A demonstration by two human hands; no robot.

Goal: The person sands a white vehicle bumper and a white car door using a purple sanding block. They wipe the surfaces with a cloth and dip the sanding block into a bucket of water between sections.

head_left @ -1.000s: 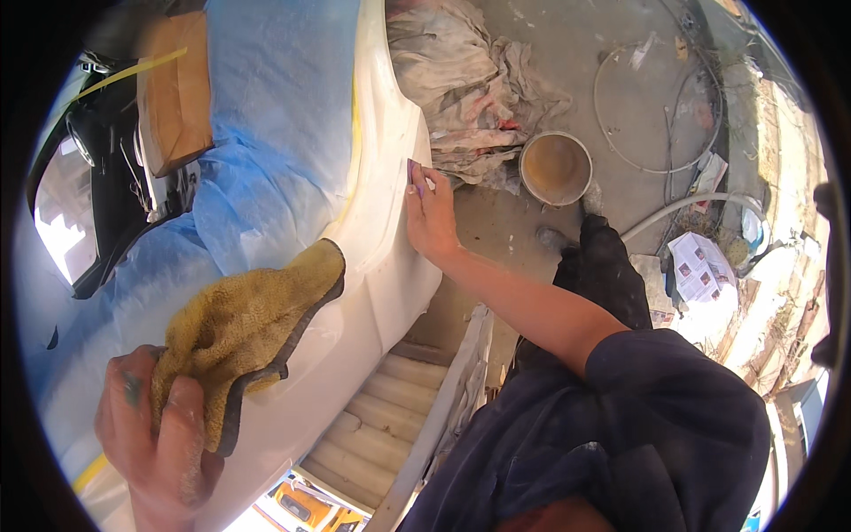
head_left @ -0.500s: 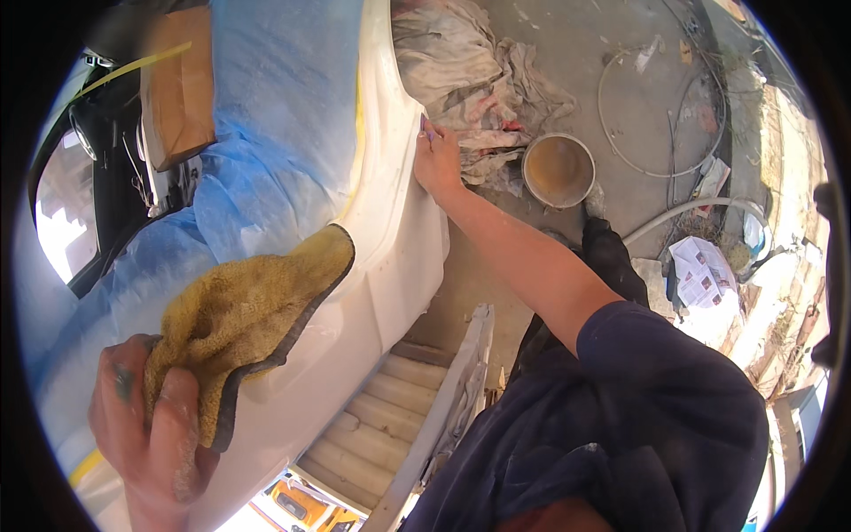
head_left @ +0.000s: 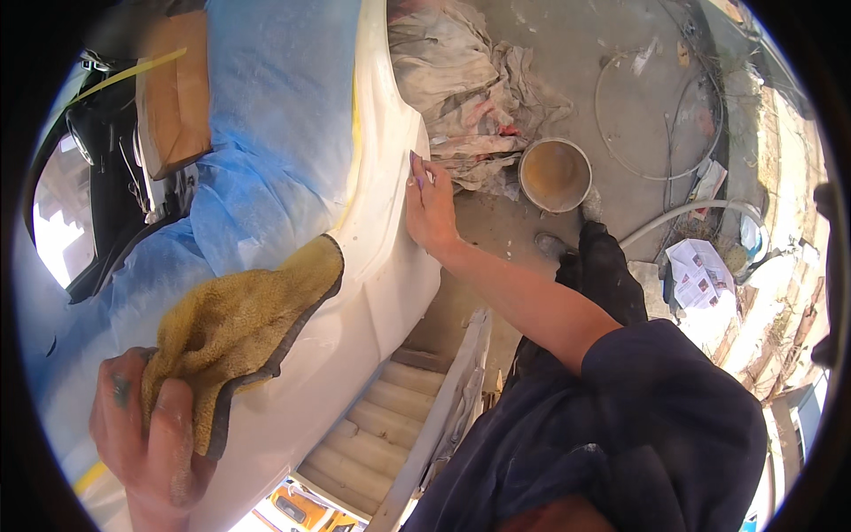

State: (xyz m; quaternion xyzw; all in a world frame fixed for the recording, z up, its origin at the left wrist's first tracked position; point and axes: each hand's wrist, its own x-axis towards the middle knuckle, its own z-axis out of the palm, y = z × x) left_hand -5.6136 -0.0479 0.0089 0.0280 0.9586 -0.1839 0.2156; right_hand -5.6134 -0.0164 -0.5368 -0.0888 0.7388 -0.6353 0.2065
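My left hand (head_left: 155, 430) is closed around a bunched yellow-brown towel (head_left: 235, 310) with a dark grey border. The towel hangs over the edge of a white vehicle body panel (head_left: 381, 230), beside blue masking film (head_left: 279, 97). Farther up the panel, my right hand (head_left: 432, 208) presses against its curved outer edge. Its fingers pinch a thin purple piece of sandpaper (head_left: 414, 167), of which only a narrow strip shows past the fingertips.
A round bucket of murky brown liquid (head_left: 556, 175) stands on the floor beside a crumpled, stained cloth (head_left: 461, 97). A pale hose (head_left: 691, 211) and a coiled cable (head_left: 612, 133) lie to the right. Brown masking paper (head_left: 173, 97) hangs at far left.
My right hand has slid toward me along the panel's edge with the sandpaper. My left hand keeps its grip on the towel, nearly in place.
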